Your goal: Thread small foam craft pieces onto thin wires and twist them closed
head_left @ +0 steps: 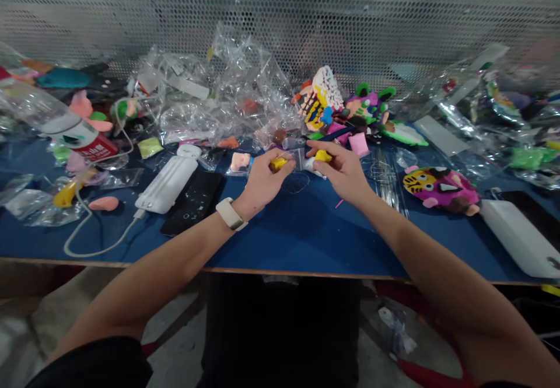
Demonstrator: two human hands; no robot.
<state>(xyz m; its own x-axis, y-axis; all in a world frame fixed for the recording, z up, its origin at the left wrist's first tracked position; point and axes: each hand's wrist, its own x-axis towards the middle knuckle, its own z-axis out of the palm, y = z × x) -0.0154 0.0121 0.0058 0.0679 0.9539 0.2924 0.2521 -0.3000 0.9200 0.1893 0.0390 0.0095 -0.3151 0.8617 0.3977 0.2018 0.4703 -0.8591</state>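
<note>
At the far left, about ten o'clock from the left hand, a bottle (56,121) is lying on its side on the blue counter (297,236). Below it a yellow bit (65,195) and a pink bit (103,203) are lying near a white cable (87,242), which is running into a white power bank (167,184). A black phone (192,201) is lying just beside the bank, at its three o'clock.

The left hand (262,181), with a watch (230,213) on its wrist, is sitting near the counter's middle. Its fingers are closed, pinching a yellow lump (278,163) between thumb and fingertips. At three o'clock from it, near but apart, the right hand (345,172) is gripping a second lump (322,156), also yellow, with its fingers curled shut over it. The two lumps are not touching.

At twelve o'clock from both hands, crumpled clear wrap (219,96) is piling up against a mesh wall (280,14). At twelve to one o'clock from the right hand, bright clay figures (324,102) are crowding together. At three o'clock from that hand a pink tiger face (440,186) is lying flat, and at four o'clock, well apart, a second bank (520,236) is lying at the counter's right end.
</note>
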